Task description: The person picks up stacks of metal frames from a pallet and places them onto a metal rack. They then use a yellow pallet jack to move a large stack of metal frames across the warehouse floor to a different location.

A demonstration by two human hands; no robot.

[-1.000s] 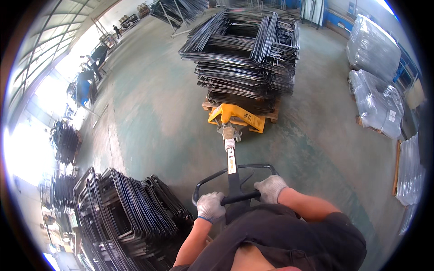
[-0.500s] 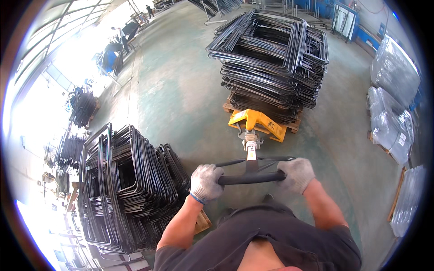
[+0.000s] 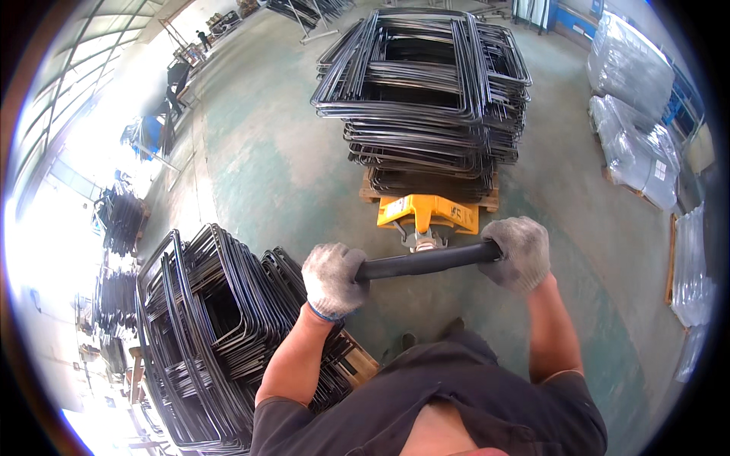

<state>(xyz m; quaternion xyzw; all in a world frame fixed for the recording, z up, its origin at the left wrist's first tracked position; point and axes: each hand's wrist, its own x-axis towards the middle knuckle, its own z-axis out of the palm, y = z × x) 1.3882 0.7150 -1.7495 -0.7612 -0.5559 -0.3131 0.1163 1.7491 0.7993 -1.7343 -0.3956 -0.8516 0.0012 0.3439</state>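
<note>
Both my hands wear pale grey work gloves and grip the black bar handle [image 3: 426, 262] of a yellow pallet jack [image 3: 430, 211]. My left hand [image 3: 333, 280] is closed round the bar's left end, and my right hand [image 3: 518, 254] round its right end, a little higher. Beyond the handle, the jack's yellow head stands against a wooden pallet [image 3: 489, 199]. A tall stack of black rectangular metal tube frames [image 3: 426, 140] rests on that pallet. The jack's forks are hidden under the load.
At my left, another stack of black metal frames [image 3: 220, 304] stands close by on a wooden pallet [image 3: 356, 363]. Plastic-wrapped bundles [image 3: 635, 152] line the right side. Further left are more frame stacks [image 3: 122, 220]. Far off, a person [image 3: 204, 39] stands near a bright opening.
The jack's handle has come up closer to me, hiding its shaft. The jack and its stack have swung left and now sit straighter in front of me. Both hands keep their grip.
</note>
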